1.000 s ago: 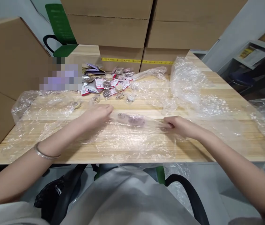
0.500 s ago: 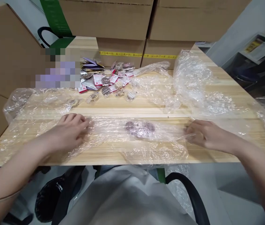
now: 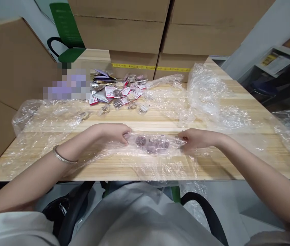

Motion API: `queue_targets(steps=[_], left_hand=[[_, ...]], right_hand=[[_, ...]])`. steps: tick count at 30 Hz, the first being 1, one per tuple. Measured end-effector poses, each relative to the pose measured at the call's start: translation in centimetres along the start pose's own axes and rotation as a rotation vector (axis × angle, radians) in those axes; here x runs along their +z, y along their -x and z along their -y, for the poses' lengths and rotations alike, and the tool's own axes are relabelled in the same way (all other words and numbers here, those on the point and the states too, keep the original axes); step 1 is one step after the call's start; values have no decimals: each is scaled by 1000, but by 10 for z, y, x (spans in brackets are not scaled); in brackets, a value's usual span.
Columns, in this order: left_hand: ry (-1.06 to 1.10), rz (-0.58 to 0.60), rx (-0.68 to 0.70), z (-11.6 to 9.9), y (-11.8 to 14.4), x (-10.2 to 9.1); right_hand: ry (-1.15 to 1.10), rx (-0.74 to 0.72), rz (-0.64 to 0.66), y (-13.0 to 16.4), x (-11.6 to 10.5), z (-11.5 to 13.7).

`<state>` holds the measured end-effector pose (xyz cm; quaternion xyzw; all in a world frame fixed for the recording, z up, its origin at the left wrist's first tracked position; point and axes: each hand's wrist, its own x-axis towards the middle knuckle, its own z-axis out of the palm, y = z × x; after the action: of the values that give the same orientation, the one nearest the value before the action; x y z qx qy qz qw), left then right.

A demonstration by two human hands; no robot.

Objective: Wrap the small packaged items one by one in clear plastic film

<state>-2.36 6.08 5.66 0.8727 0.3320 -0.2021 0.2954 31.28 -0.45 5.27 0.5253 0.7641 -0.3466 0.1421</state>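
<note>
Head view: at the centre of the frame, a clear plastic bag (image 3: 153, 143) lies on the wooden table (image 3: 237, 164), near its front edge. Inside it sit several small purple pieces (image 3: 152, 143), bunched together in the middle of the bag. The left hand (image 3: 111, 133) pinches the bag's left end between fingers and thumb, and the right hand (image 3: 197, 139) grips its right end in the same closed way, so the film is drawn taut between them. A silver bracelet (image 3: 63, 158) circles the left wrist.

Half a second ago both hands were spread far apart, lying flatter on the film at its outer ends. Now they have come inward and close on the bag right beside the purple pieces, which have barely shifted from the centre.

More loose plastic film (image 3: 206, 92) is heaped from centre right toward the upper right of the frame, and another sheet (image 3: 44, 116) lies crumpled at the left, under the left forearm. A pile of small packets (image 3: 119, 90), red-and-white and silvery, lies above centre, well apart from the hands. Cardboard boxes (image 3: 140, 30) are stacked along the top and left of the frame. A green chair (image 3: 66, 34) shows at upper left behind them.
</note>
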Motion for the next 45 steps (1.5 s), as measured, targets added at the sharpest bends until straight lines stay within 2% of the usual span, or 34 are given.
queue_targets(steps=[3, 6, 8, 11, 13, 16, 19, 22, 24, 26, 28, 29, 32, 34, 36, 38, 40, 43, 45], left_hand=[[-116, -178, -29, 4, 14, -4], [-284, -356, -66, 6, 24, 6], [-393, -401, -63, 5, 28, 18], [-485, -405, -35, 3, 34, 39], [-513, -417, -46, 2, 42, 52], [-553, -463, -86, 8, 57, 69], [-532, -499, -111, 19, 81, 80], [-403, -465, -129, 24, 104, 74], [-313, -443, -91, 20, 109, 60], [-237, -475, -53, 12, 99, 42], [-154, -526, -79, 3, 76, 27], [-104, -480, -92, -1, 62, 21], [-35, -243, -89, -8, 25, 9], [-73, -115, -88, -12, 13, 4], [-144, -64, -110, -16, 14, 0], [-231, -117, -154, -22, 22, -1], [-335, -238, -205, -27, 32, 5], [-498, -344, -234, -33, 42, 26], [-540, -360, -226, -33, 47, 44]], right_hand=[[42, -85, -186, 3, 7, -2], [258, -136, -451, -1, 24, -7], [417, -212, -553, -4, 35, -11], [619, -339, -622, -2, 48, -21], [706, -353, -660, 3, 54, -29], [672, -307, -679, 17, 61, -44], [428, -285, -663, 35, 62, -56], [98, -304, -566, 50, 52, -59], [-58, -277, -581, 52, 40, -53], [-137, -228, -640, 43, 28, -42], [-183, -195, -591, 24, 18, -28], [-196, -180, -532, 13, 15, -21], [-173, -117, -321, -16, 9, -4], [-114, -94, -208, -24, 7, 4], [-54, -100, -159, -22, 7, 10], [23, -118, -214, -14, 10, 15], [123, -149, -342, -7, 17, 18], [305, -259, -530, -2, 35, 15], [393, -344, -576, 0, 50, 5]])
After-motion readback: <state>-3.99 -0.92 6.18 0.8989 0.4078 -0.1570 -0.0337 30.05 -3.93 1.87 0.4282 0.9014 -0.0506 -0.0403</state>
